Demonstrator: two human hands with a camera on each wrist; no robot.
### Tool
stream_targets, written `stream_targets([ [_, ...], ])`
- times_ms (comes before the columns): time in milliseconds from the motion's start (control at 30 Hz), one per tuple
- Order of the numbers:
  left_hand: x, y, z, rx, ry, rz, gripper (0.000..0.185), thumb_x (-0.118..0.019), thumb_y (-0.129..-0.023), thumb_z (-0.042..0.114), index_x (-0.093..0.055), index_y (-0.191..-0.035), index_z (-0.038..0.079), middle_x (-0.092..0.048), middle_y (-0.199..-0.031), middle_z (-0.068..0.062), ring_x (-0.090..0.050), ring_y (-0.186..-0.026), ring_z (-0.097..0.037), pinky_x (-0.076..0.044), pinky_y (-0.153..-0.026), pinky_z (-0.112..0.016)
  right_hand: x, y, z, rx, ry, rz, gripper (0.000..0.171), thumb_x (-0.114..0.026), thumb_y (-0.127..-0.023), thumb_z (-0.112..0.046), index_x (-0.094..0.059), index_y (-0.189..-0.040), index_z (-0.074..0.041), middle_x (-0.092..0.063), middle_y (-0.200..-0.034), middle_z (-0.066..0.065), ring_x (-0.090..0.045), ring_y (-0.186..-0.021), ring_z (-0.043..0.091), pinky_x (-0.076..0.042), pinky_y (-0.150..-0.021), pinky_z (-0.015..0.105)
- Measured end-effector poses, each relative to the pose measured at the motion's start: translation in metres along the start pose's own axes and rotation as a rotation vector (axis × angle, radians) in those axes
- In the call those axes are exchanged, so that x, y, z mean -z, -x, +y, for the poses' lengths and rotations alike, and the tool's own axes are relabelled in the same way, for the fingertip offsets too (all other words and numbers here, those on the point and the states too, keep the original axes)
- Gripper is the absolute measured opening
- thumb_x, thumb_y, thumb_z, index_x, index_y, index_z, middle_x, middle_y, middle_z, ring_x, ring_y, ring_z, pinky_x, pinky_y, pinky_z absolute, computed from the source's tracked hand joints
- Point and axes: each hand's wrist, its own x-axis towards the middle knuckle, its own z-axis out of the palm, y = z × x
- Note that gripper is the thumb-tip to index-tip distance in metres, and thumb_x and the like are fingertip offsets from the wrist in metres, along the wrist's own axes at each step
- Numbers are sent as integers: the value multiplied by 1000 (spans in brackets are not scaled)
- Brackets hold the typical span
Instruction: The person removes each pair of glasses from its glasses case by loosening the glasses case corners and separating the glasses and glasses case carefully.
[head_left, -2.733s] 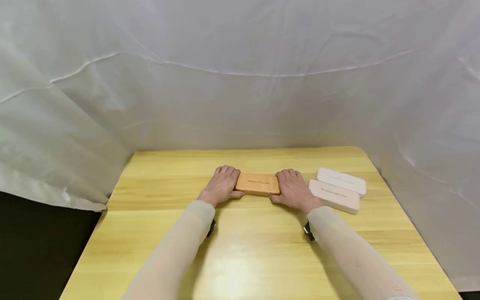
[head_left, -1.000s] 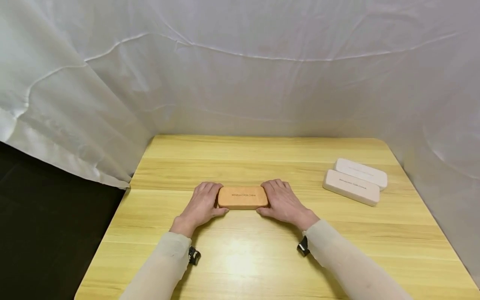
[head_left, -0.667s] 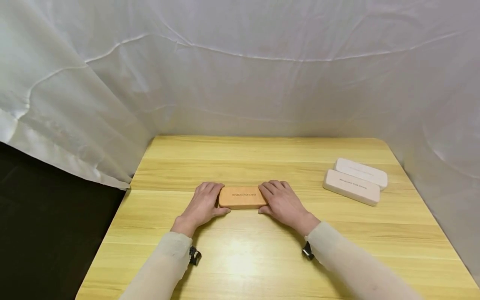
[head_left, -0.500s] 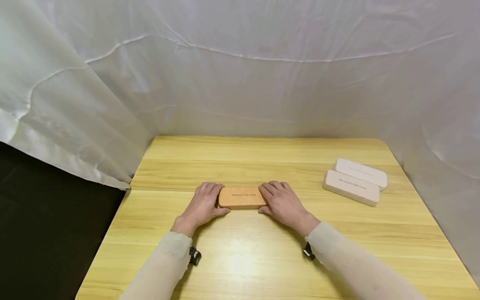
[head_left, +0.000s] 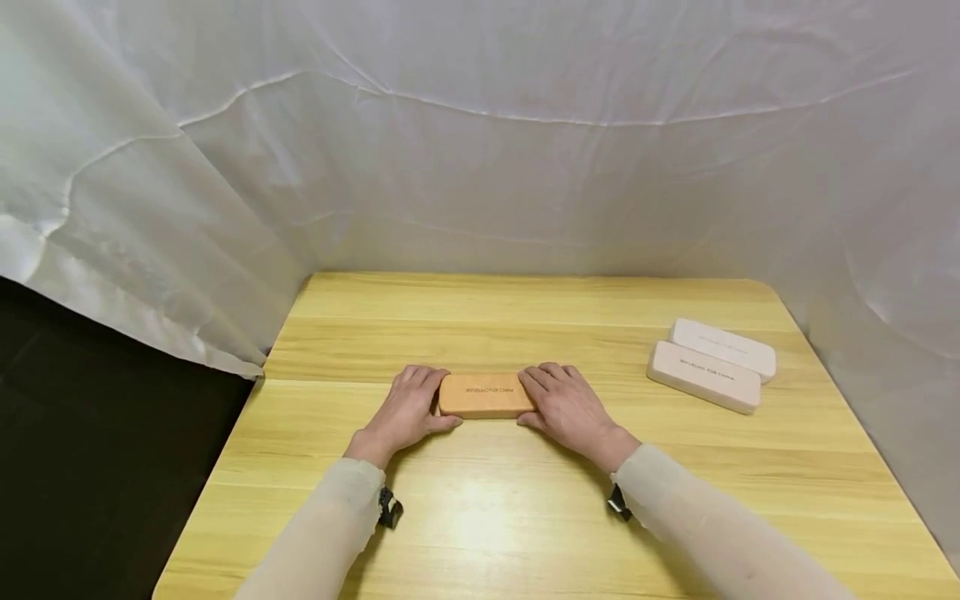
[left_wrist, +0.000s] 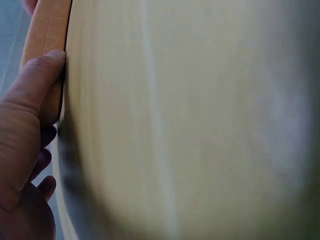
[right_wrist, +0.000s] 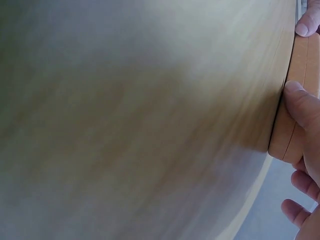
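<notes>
In the head view, a table (head_left: 487, 321) with a yellow wood-grain top fills the near and middle space, a patch of glare shining on its near part. White cloth (head_left: 480, 183) hangs in creases behind it and along the left and right sides; at the near left, below the cloth's hem, there is a dark area (head_left: 82, 450). The orange case (head_left: 486, 396) lies flat near the middle of the table, long side running left to right, with rounded corners and a line of dark lettering on top. The left hand (head_left: 403, 410) grips its left end and the right hand (head_left: 566, 408) its right end, covering both ends. Farther right, well apart, a beige case (head_left: 703, 377) with dark lettering lies slanted in front of a white case (head_left: 723, 346) and hides part of it. Pale sleeves (head_left: 322, 533) cover the forearms, and a black device sits under each wrist.

In the left wrist view, the table surface is blurred; the left thumb (left_wrist: 41, 80) presses the orange case's near side.

In the right wrist view, a thin seam runs along that side, and the right thumb (right_wrist: 302, 102) presses it.
</notes>
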Motion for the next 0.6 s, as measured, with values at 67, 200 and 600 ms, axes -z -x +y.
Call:
stream_targets([
  [67, -1, -1, -2, 15, 16, -16, 85, -85, -86, 54, -54, -149, 7, -59, -142, -9, -46, -135, -31, -34, -119, -52, -1, 0, 0, -3, -5, -5, 76, -72, -95, -57, -58, -148, -4, -65, -146, 11, -58, -131, 33, -46, -108, 50],
  [200, -2, -1, -3, 28, 5, -29, 86, -85, -85, 56, -55, -148, 6, -60, -139, -10, -46, -130, -31, -36, -112, -50, -3, 0, 0, -2, -11, -6, 76, -72, -95, -57, -59, -148, -4, -64, -146, 11, -58, -132, 33, -46, -108, 50],
  [600, 1, -2, 0, 32, -73, -12, 85, -83, -84, 61, -58, -145, 6, -64, -134, -8, -48, -114, -27, -35, -91, -40, -2, 0, 1, -5, 1, -8, 75, -70, -97, -57, -58, -149, -4, -64, -146, 10, -58, -132, 32, -46, -108, 49],
])
